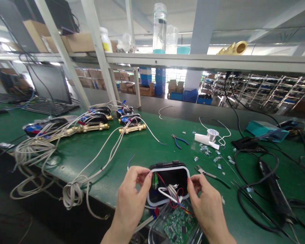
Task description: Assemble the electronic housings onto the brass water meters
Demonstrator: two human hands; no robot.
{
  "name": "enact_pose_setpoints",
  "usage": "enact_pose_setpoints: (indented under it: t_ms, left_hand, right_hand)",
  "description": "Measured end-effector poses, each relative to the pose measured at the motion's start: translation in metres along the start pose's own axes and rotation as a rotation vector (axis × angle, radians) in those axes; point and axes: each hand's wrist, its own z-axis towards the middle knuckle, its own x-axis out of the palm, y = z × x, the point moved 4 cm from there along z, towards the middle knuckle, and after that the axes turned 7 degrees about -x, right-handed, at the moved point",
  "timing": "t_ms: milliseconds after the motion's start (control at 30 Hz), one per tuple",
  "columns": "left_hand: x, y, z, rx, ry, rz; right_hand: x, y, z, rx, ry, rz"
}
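Note:
A small black plastic housing [170, 178] sits open at the bench's front edge, a white sealing gasket [167, 167] running round its rim. My left hand [134, 193] grips the rim's left side with thumb and fingertips, and my right hand [203, 193] pinches the right side. In the housing lie a green component [155, 181], a white cable [167, 194] and thin red wires. Just in front of it, a green circuit board [179, 222] rests in a clear cover [156, 227], partly between my wrists; wires run from the housing toward it.
Blue-handled pliers [179, 140], side cutters [213, 177] and a solder spool [212, 135] lie beyond the housing among small clear-wrapped parts. At right is a black cabled tool [276, 193]. Brass-fitted meters [96, 127] with coiled white cables [73, 195] occupy the left; a shelf [193, 61] spans above.

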Motion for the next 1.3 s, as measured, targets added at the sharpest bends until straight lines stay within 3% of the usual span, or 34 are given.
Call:
enact_pose_setpoints:
  t_ms: [467, 600, 700, 1000, 1300]
  left_hand:
    - [0.006, 0.004, -0.003, 0.048, -0.087, -0.023]
    - [0.011, 0.01, -0.001, -0.081, 0.038, -0.112]
    - [0.014, 0.009, 0.0, -0.112, 0.154, -0.13]
    - [0.012, 0.003, 0.002, -0.043, 0.153, -0.132]
    - [0.017, 0.005, 0.009, -0.101, 0.153, -0.199]
  right_hand:
    - [0.0, 0.002, 0.01, 0.078, 0.124, 0.11]
    - [-0.002, 0.002, 0.013, 0.045, 0.102, 0.085]
    - [0.001, -0.007, 0.015, 0.105, 0.09, 0.204]
    - [0.013, -0.013, 0.038, 0.113, 0.178, 0.547]
    - [0.019, -0.01, 0.048, 0.107, 0.212, 0.64]
